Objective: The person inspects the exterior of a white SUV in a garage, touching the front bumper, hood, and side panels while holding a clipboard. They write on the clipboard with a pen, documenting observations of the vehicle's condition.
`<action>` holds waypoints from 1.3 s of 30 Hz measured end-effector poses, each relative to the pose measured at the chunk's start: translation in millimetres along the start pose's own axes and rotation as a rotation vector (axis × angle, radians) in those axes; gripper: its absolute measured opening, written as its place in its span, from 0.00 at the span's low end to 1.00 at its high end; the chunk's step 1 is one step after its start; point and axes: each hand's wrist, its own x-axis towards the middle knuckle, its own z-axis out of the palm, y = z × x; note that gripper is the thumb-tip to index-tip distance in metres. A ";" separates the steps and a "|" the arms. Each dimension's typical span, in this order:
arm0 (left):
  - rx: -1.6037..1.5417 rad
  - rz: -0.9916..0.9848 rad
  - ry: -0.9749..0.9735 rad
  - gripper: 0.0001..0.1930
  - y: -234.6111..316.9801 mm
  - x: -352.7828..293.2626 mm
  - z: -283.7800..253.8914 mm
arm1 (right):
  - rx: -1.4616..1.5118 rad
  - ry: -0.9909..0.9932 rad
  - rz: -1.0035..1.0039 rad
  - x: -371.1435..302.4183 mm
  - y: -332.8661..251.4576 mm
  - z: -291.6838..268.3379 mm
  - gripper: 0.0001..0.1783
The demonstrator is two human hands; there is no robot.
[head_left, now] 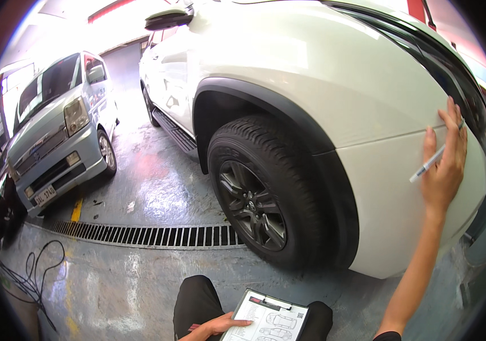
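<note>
My left hand (226, 324) grips the left edge of a clipboard (305, 311), its thumb lying over the sheet. The clipboard rests over my lap, and its paper (254, 312) bears printed lists and car outline drawings. Out to the right, my right hand (446, 162) touches the front corner of a white car (390, 187), close to the seam beside the headlight (461, 85). A slim pen (427, 163) is held between its fingers, pointing down to the left.
The white car's front wheel (254, 204) stands straight ahead, under a black arch trim (288, 108). A metal drain grate (152, 235) crosses the grey floor. On the left stand a light-coloured van (55, 131) and a loose coil of black cable (35, 275).
</note>
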 end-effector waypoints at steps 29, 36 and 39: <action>-0.304 0.445 -0.133 0.34 -4.2 -39.8 -31.0 | 0.170 -0.091 -0.058 -5.9 -0.8 -13.6 0.19; -0.366 0.501 -0.070 0.28 0.1 -36.5 -21.4 | 0.187 -0.050 -0.080 -4.4 7.0 -17.8 0.19; -0.351 0.508 -0.043 0.29 4.2 -35.3 -22.7 | 0.150 -0.055 -0.072 -3.4 0.9 -17.8 0.20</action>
